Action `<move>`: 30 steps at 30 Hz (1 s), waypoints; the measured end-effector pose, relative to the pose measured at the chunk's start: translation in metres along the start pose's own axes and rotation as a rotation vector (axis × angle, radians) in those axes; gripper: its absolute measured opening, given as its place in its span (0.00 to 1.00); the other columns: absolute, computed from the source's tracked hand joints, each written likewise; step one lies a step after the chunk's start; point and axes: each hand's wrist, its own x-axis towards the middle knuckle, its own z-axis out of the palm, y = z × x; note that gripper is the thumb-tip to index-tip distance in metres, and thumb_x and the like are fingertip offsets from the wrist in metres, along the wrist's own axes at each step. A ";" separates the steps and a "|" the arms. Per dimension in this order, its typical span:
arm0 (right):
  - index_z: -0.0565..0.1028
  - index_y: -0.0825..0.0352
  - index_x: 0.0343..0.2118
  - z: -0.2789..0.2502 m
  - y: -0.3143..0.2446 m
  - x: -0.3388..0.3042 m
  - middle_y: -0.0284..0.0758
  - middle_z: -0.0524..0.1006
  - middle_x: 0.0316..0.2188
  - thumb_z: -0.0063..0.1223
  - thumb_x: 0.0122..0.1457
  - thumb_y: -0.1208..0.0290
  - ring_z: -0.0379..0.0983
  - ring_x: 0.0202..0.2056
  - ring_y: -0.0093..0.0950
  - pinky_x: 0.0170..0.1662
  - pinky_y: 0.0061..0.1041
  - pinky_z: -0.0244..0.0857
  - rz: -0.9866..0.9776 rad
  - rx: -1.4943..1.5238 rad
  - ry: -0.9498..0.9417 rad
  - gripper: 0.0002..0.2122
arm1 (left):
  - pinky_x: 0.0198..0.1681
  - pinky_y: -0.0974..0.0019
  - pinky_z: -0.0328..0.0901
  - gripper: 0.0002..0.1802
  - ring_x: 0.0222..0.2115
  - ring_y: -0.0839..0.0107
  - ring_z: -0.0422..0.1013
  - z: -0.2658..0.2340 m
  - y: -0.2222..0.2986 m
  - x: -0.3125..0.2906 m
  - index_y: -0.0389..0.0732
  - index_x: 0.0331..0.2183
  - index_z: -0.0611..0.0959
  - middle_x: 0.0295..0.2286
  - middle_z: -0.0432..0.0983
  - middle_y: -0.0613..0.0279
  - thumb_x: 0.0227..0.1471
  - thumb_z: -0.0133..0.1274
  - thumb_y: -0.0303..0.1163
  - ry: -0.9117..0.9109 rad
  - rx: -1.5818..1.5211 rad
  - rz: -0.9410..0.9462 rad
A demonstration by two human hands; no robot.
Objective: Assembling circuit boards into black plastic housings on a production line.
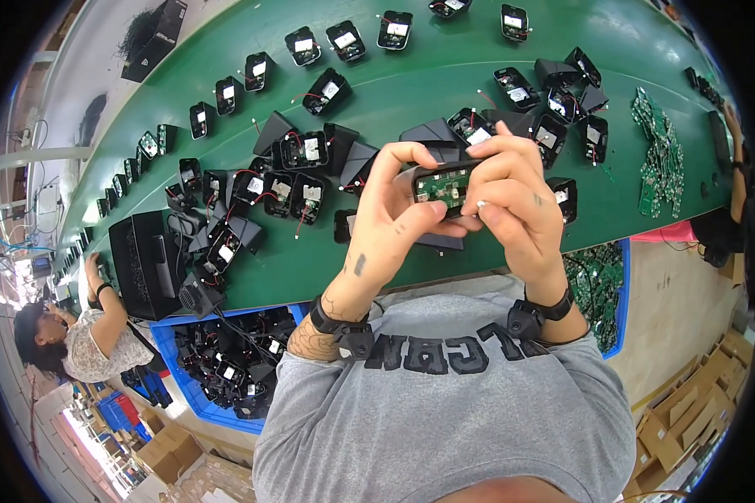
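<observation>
Above the table's near edge, my left hand (387, 210) grips an open black plastic housing (416, 179) from its left side, the thumb pressing near the lower rim. A green circuit board (446, 186) with small parts lies inside the housing. My right hand (518, 205) is closed at the housing's right side, its thumb and finger pinching a small white connector (481, 204). My right fingers hide the housing's right end, and any wire on the connector is hard to make out.
On the green table (377, 268) lie rows of black housings (304, 46) with boards and red wires. A heap of bare boards (658, 155) lies right. Blue bins (214, 411) of parts stand below the near edge. A black box (143, 264) and a co-worker (92, 344) are left.
</observation>
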 end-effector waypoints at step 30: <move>0.72 0.70 0.23 0.001 -0.014 0.015 0.38 0.70 0.48 0.52 0.42 0.82 0.54 0.60 0.45 0.58 0.43 0.50 0.048 -0.405 -0.181 0.03 | 0.35 0.74 0.72 0.21 0.34 0.76 0.75 0.007 -0.007 -0.008 0.36 0.42 0.68 0.35 0.74 0.57 0.45 0.54 0.19 0.189 0.420 0.206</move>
